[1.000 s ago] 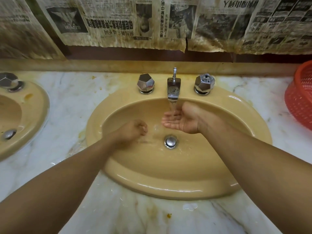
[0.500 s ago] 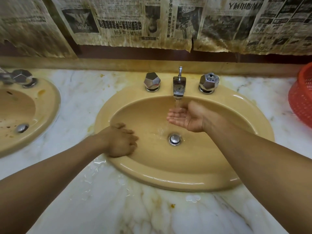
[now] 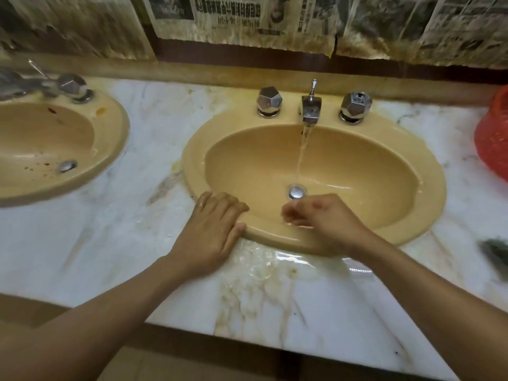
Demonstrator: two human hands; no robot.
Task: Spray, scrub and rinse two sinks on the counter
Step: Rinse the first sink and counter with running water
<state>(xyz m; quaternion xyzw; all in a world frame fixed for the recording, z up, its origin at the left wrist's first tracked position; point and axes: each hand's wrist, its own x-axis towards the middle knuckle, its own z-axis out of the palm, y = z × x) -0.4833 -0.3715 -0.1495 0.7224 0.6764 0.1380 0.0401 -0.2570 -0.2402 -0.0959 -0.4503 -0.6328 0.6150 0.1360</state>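
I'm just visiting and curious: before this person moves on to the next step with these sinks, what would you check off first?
1. Tap running, stream reaching the drain: ok.
2. Right sink free of visible dirt: ok.
3. Left sink clean: not ok, dark specks and a stain show.
4. Left hand steady, flat on the right sink's near rim: ok.
5. Right hand holding a scrubber: cannot tell, its fingers curl inside the basin.
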